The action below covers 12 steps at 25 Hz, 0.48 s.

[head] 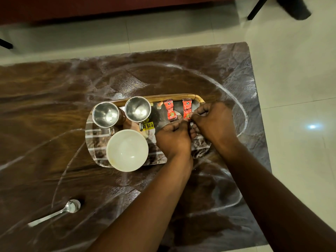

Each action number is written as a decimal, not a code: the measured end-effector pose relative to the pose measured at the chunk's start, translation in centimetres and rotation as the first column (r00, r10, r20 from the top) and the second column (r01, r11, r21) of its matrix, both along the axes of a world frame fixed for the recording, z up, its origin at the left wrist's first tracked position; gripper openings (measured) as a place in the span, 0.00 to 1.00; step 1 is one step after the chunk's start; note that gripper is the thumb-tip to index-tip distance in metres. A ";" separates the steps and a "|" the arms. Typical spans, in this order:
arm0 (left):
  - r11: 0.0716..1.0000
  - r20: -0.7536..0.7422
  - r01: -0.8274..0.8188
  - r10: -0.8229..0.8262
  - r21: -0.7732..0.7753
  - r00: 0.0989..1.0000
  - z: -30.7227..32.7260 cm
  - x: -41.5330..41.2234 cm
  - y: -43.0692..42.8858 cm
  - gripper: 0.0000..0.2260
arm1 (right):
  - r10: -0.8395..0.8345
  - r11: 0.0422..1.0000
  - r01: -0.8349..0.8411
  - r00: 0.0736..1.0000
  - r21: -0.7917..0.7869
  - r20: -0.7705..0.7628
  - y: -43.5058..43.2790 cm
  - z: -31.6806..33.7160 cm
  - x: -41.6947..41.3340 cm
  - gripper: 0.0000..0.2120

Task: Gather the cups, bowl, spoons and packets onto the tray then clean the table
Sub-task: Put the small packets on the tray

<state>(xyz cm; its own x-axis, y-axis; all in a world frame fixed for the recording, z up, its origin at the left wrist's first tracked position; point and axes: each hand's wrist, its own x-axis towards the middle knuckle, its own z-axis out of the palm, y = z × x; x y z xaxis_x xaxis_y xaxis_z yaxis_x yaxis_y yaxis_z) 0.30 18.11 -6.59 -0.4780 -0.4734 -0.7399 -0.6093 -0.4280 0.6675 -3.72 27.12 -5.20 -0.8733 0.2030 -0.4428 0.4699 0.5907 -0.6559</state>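
home living room: coffee table [54, 106], tiled floor [291, 88]

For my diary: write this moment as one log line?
tray holds left cup, right cup, bowl, left packet; right hand pinches right packet; left hand curled beside; spoon on table

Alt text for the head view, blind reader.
Right hand pinches the right packet on the tray, left hand curled beside it. Also on the tray: another packet, two steel cups, a white bowl; one spoon lies on the table.
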 end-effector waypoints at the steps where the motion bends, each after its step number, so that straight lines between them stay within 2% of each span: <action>1: 1.000 -0.003 0.013 -0.013 -0.012 1.000 0.0 0.1 0.0 0.07 | 0.015 1.000 -0.014 1.000 0.021 -0.018 0.0 0.1 0.0 0.06; 4: 0.999 -0.011 0.040 -0.041 -0.020 0.999 0.1 0.3 0.1 0.10 | 0.060 0.994 -0.054 0.997 0.090 -0.058 0.2 0.4 0.1 0.05; 7: 0.998 -0.018 0.057 -0.057 -0.013 0.998 0.8 1.3 -0.4 0.11 | 0.067 0.994 -0.059 0.994 0.093 -0.083 0.3 0.8 0.2 0.04; 12: 0.994 -0.050 0.107 -0.107 -0.006 0.993 3.9 5.8 -2.8 0.09 | 0.123 0.983 -0.093 0.974 0.160 -0.192 -0.6 2.7 2.7 0.08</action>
<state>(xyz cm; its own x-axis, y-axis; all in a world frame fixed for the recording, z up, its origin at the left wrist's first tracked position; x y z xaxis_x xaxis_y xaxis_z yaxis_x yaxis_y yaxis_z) 6.05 15.28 -2.72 -0.5621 -0.4205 -0.7122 -0.6173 -0.3597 0.6996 -1.00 26.51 -2.52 -0.9614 0.1530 -0.2285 0.2660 0.7288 -0.6310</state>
